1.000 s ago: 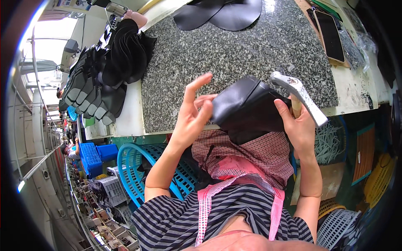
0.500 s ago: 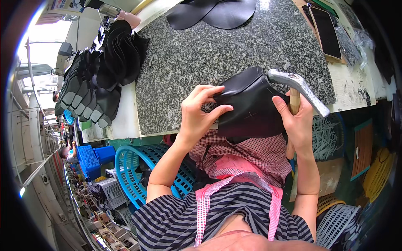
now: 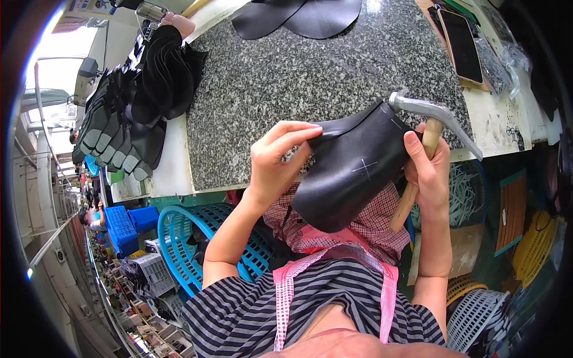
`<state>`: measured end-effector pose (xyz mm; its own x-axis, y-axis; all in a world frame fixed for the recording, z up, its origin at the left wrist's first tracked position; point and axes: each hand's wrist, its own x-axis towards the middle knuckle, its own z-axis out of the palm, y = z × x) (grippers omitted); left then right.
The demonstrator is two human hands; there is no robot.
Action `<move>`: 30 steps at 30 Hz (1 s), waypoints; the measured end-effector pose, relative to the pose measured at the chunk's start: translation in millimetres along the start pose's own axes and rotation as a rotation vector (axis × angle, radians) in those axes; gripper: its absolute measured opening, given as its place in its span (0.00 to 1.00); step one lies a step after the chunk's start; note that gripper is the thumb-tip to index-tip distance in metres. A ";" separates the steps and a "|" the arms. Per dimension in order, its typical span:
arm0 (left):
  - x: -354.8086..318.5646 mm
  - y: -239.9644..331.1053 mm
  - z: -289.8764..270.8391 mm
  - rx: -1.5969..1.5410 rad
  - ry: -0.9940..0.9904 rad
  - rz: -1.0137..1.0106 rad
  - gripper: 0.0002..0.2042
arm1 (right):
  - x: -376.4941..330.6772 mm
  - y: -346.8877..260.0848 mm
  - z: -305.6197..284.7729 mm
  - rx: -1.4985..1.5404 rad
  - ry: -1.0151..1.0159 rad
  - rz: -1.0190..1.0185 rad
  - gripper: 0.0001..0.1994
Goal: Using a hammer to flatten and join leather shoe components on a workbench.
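Between my hands hangs a black leather shoe upper [image 3: 352, 173], marked with a pale cross and a short pale line near its upper right edge. My left hand [image 3: 280, 155] pinches its left edge between thumb and fingers. At its right edge, my right hand [image 3: 428, 164] grips the leather with the thumb on top. The same hand also holds a hammer [image 3: 436, 110] by its wooden handle; the metal head sticks out above the fingers and the handle's end points down toward my lap. The piece is held over the near edge of the speckled stone slab [image 3: 286, 95].
Stacked black leather pieces [image 3: 128, 113] lie on the table's left. Two more dark pieces [image 3: 322, 18] rest at the slab's far edge. A phone [image 3: 461, 46] lies at far right. Below the table stand a blue basket [image 3: 179, 238] and a basket with pale strips [image 3: 462, 197].
The leather piece has turned and tilted, so its broad face and cross mark show more and its lower end hangs nearer my apron. The hammer head has shifted slightly right.
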<state>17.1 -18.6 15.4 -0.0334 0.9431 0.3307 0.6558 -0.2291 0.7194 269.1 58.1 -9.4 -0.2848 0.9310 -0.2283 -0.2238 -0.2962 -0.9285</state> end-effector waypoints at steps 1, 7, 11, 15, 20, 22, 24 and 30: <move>-0.3 -1.6 -0.1 0.062 0.038 -0.008 0.17 | -2.6 -2.3 2.4 -0.011 0.012 0.002 0.12; -5.1 10.2 -1.1 -0.215 -0.006 -0.299 0.14 | -5.5 7.1 -0.9 -0.149 0.042 -0.070 0.12; -12.2 8.3 -4.2 -0.494 -0.096 -0.436 0.13 | -6.7 6.5 -0.5 -0.221 0.053 -0.111 0.12; -11.1 13.4 -10.5 -0.456 -0.191 -0.339 0.12 | -12.4 4.5 3.2 -0.249 0.103 -0.142 0.14; -15.4 14.7 -16.1 -0.234 -0.249 -0.280 0.12 | -25.3 6.8 2.4 -0.333 0.124 -0.162 0.12; -19.7 16.7 -11.0 -0.400 -0.198 -0.374 0.10 | -30.4 14.0 8.4 -0.354 0.150 -0.249 0.11; -21.2 17.9 -10.8 -0.652 -0.163 -0.532 0.10 | -40.2 16.2 9.9 -0.378 0.142 -0.198 0.12; -26.1 10.5 -13.4 -0.805 -0.219 -0.660 0.12 | -57.8 48.7 -3.3 -0.427 0.151 -0.136 0.14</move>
<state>14.7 -48.9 22.6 -0.0109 0.9433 -0.3318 -0.1376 0.3272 0.9349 277.8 -9.4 -42.4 -0.1334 0.9853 -0.1066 0.1623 -0.0844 -0.9831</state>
